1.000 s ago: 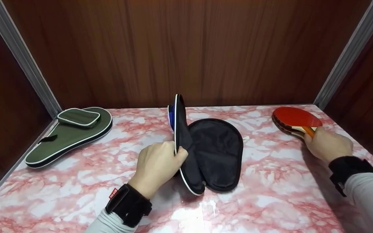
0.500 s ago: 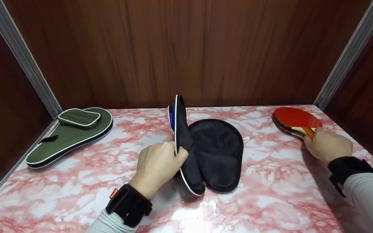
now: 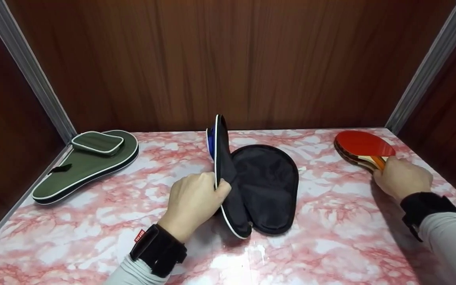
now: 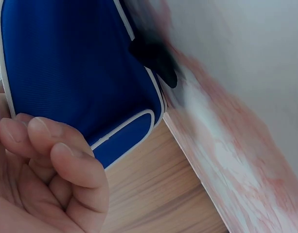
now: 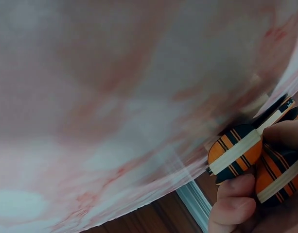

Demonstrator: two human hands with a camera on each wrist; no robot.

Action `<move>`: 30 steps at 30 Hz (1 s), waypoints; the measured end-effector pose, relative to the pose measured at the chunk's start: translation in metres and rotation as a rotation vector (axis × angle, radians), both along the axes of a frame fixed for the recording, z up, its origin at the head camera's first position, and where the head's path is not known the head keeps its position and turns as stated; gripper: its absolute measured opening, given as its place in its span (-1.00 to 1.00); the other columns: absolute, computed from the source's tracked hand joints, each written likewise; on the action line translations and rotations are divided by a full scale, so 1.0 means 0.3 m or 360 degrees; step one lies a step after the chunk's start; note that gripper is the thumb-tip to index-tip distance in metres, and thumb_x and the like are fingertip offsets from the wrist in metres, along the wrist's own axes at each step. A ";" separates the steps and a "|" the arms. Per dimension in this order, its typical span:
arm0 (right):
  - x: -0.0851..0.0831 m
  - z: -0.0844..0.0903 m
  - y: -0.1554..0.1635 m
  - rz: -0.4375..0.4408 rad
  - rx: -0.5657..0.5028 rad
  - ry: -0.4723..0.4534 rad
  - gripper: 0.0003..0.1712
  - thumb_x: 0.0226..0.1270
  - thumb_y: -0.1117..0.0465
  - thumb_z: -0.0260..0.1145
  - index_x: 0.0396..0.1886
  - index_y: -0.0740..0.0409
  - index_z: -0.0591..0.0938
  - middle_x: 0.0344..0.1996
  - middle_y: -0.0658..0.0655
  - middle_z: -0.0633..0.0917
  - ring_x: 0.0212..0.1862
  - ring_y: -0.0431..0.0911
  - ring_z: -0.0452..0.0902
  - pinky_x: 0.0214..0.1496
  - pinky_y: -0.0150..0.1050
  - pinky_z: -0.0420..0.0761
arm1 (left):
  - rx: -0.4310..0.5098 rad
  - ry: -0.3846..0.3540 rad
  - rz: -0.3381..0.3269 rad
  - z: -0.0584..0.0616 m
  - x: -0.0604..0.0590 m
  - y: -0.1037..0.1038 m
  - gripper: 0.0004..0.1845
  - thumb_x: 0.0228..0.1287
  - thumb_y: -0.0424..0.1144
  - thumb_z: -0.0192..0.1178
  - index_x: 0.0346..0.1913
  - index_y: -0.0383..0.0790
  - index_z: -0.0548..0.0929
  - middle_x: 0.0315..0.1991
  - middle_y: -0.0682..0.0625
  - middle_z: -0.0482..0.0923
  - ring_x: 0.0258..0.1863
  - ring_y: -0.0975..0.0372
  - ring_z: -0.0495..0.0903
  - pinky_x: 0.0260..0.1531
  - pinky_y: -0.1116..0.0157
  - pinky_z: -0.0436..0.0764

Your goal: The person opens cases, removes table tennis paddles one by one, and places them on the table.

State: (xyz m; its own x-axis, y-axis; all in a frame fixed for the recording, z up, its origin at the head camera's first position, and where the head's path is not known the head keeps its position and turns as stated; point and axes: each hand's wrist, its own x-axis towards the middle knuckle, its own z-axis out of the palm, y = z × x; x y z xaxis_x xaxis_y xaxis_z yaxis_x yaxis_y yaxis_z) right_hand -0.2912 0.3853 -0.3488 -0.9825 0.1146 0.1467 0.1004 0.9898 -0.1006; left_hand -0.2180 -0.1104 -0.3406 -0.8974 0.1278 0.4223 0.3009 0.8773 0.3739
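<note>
At far left on the pink marbled surface (image 3: 331, 245), a green paddle case (image 3: 93, 170) with white piping lies flat, its small pouch on top. Near the middle, your left hand (image 3: 196, 198) grips the edge of an open blue case (image 3: 267, 182), holding one half nearly upright; the other half lies flat, black lining up. Well apart at right, your right hand (image 3: 404, 178) is wrapped around the orange-and-black striped handles (image 5: 235, 151) of two stacked paddles (image 3: 362, 143), red face up.
</note>
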 end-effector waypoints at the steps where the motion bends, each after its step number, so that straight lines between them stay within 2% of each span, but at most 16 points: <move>1: 0.003 -0.001 0.002 0.0003 -0.0004 0.0008 -0.51 0.48 0.12 0.26 -0.18 0.61 0.52 -0.50 0.39 0.62 -0.42 0.34 0.60 -0.44 0.30 0.59 | -0.0002 0.0001 -0.0002 0.002 0.000 0.002 -0.56 0.41 -0.06 0.19 -0.68 -0.01 0.45 -0.72 0.06 0.41 -0.62 0.05 0.54 -0.57 0.02 0.49; 6: 0.016 -0.006 0.010 -0.0012 -0.0023 -0.0007 -0.54 0.47 0.12 0.26 -0.25 0.57 0.54 -0.53 0.36 0.61 -0.43 0.32 0.60 -0.45 0.28 0.59 | -0.0014 0.0006 -0.0011 0.008 -0.002 0.012 -0.57 0.42 -0.06 0.20 -0.66 -0.01 0.46 -0.71 0.07 0.41 -0.61 0.04 0.56 -0.56 0.03 0.49; 8: 0.022 -0.007 0.008 -0.0035 -0.0021 -0.0006 -0.51 0.47 0.11 0.28 -0.21 0.60 0.53 -0.50 0.40 0.62 -0.41 0.34 0.60 -0.43 0.30 0.59 | -0.0014 0.0016 -0.0022 0.010 -0.003 0.016 -0.58 0.43 -0.05 0.19 -0.65 0.00 0.47 -0.70 0.07 0.42 -0.60 0.04 0.56 -0.56 0.02 0.49; 11: 0.029 -0.012 -0.008 -0.0045 0.0020 0.0089 -0.43 0.46 0.10 0.33 -0.12 0.68 0.50 -0.36 0.54 0.63 -0.29 0.44 0.58 -0.36 0.40 0.61 | -0.0001 0.0035 -0.0049 0.011 -0.002 0.022 -0.58 0.47 -0.05 0.18 -0.62 0.01 0.48 -0.68 0.08 0.43 -0.60 0.06 0.56 -0.55 0.02 0.50; 13: 0.032 -0.016 -0.030 -0.0028 0.0071 0.0190 -0.35 0.45 0.09 0.37 -0.01 0.73 0.47 -0.18 0.65 0.60 -0.13 0.52 0.53 -0.22 0.49 0.60 | 0.0019 0.0044 -0.0067 0.011 0.000 0.026 -0.58 0.49 -0.04 0.19 -0.60 0.01 0.49 -0.68 0.09 0.43 -0.60 0.07 0.55 -0.55 0.03 0.49; 16: 0.031 -0.018 -0.075 0.0047 0.0126 0.0365 -0.29 0.44 0.11 0.39 0.14 0.75 0.44 0.04 0.73 0.50 0.12 0.60 0.38 0.02 0.60 0.49 | 0.0046 0.0071 -0.0077 0.009 0.004 0.037 -0.56 0.54 -0.01 0.21 -0.59 0.02 0.48 -0.68 0.10 0.43 -0.61 0.08 0.55 -0.56 0.02 0.49; 20: 0.033 -0.012 -0.143 0.0206 0.0117 0.0496 -0.27 0.46 0.14 0.35 0.31 0.70 0.41 0.21 0.72 0.44 0.27 0.65 0.28 0.19 0.67 0.31 | 0.0066 0.0109 -0.0089 0.005 0.005 0.068 -0.52 0.58 0.03 0.22 -0.58 0.02 0.45 -0.68 0.10 0.40 -0.62 0.06 0.54 -0.56 0.01 0.49; 25: 0.067 0.001 -0.241 0.0392 0.0038 0.0468 -0.20 0.49 0.14 0.36 0.49 0.62 0.38 0.34 0.70 0.43 0.38 0.64 0.29 0.29 0.69 0.28 | 0.0085 0.0148 -0.0144 -0.001 -0.002 0.125 -0.52 0.58 0.03 0.22 -0.58 0.02 0.42 -0.70 0.12 0.36 -0.65 0.07 0.47 -0.57 0.03 0.45; 30: 0.114 0.009 -0.351 0.0493 -0.0057 0.0379 -0.14 0.55 0.08 0.37 0.61 0.54 0.34 0.44 0.64 0.42 0.45 0.58 0.31 0.39 0.61 0.30 | 0.0087 0.0156 -0.0175 0.003 -0.009 0.177 -0.56 0.52 -0.02 0.22 -0.58 0.01 0.41 -0.69 0.11 0.35 -0.65 0.07 0.47 -0.57 0.03 0.44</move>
State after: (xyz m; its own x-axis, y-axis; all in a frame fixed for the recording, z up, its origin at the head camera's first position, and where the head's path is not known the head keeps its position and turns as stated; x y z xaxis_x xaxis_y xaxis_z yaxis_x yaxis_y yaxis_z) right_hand -0.2571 0.2800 -0.3462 -0.9104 -0.1730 0.3759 -0.2330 0.9650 -0.1203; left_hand -0.2208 -0.0574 -0.3396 -0.8333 0.1975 0.5164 0.4315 0.8162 0.3842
